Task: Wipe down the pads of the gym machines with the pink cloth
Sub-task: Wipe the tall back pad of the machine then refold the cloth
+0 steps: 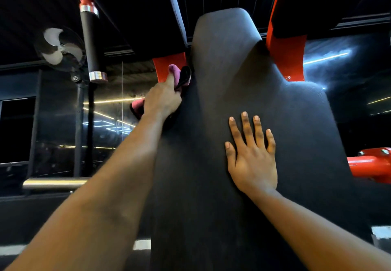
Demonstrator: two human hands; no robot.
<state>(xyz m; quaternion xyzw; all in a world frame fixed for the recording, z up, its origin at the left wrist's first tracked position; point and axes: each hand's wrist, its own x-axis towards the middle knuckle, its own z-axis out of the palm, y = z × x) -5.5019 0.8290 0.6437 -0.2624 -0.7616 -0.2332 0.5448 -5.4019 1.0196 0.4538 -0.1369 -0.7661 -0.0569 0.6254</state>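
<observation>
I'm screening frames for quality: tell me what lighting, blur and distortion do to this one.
Head view: dim room, so the black pad shows little texture; a light strip flares at right; the left hand and pink cloth are motion-blurred, the right hand is sharp; the wide lens stretches the near left forearm.

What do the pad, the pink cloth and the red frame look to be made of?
Pad: matte black vinyl or leatherette, probably, judging by its faint grain and rounded, cushioned edges. Cloth: soft pink fabric, maybe microfibre; it bunches in the left hand. Frame: glossy red-painted metal, likely steel, showing hard flat plates and sheen.
</observation>
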